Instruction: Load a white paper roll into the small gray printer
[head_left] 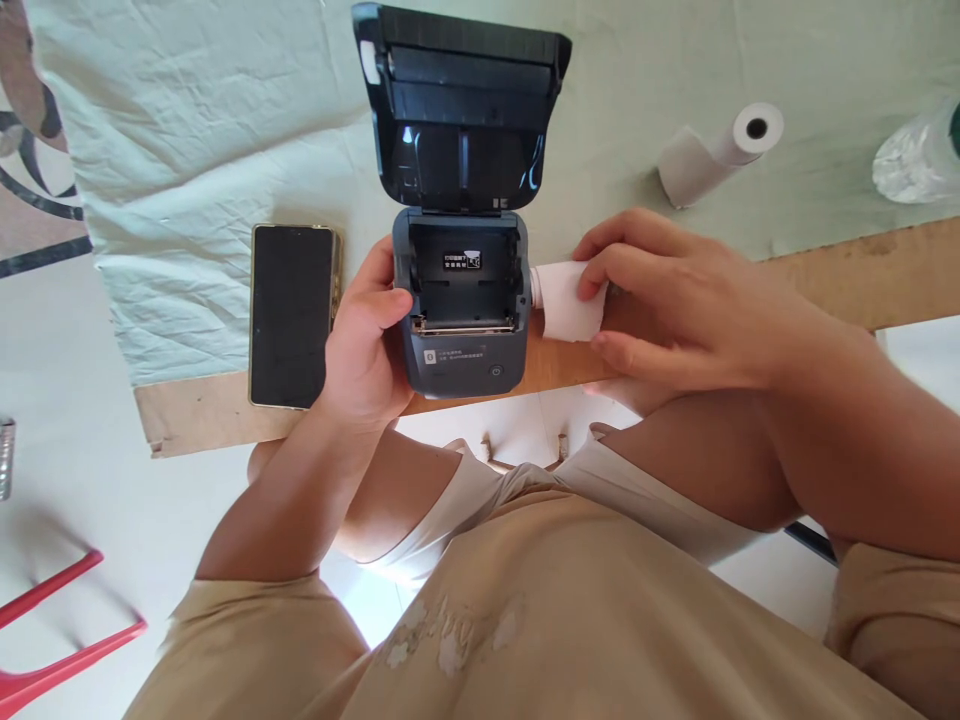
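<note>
My left hand (367, 340) grips the left side of a dark grey label printer (465, 365), its thumb on the front edge. The printer's glossy black lid (461, 110) stands raised, and the bay inside shows a small black-and-white sticker (462, 260) and no roll. Close against the printer's right side is a small white paper roll (571, 300) with a loose flap. My right hand (667, 300) has its fingertips and thumb closed around the flap's right edge. Part of this roll is hidden behind the printer.
Left of the printer lies a dark-screened smartphone (291, 315). A second white paper roll (750, 135), partly unwound, sits at the right on the pale green cloth (225, 100), near a clear plastic bottle (911, 160). The table's wooden edge (199, 410) runs close before me.
</note>
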